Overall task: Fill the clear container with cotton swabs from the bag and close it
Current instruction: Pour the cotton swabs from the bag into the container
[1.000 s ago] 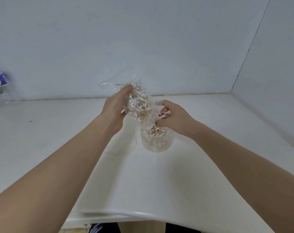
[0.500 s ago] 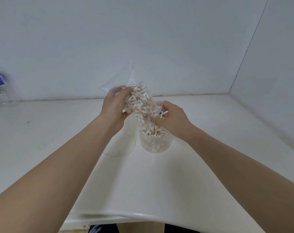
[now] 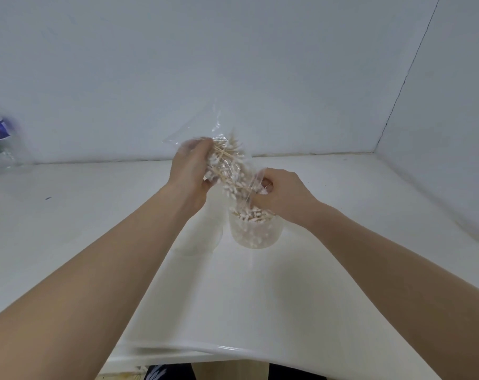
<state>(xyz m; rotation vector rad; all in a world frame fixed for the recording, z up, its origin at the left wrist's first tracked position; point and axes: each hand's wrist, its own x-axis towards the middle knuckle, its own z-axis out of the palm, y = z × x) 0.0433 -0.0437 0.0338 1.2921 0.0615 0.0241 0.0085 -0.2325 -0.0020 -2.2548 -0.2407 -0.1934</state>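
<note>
A clear plastic bag of wooden-stick cotton swabs hangs tilted above the clear container, its mouth pointing down into it. My left hand grips the bag's upper part. My right hand pinches the bag's lower end right over the container's rim. Cotton swabs fill the container almost to the top. The clear lid lies on the white table just left of the container, partly behind my left forearm.
A water bottle with a blue label stands at the far left against the wall. White walls close the table at the back and on the right. The table's front edge runs near the bottom of the view.
The bag has been lifted and tipped steeper, and more swabs have dropped into the container. Both hands keep hold of the bag.
</note>
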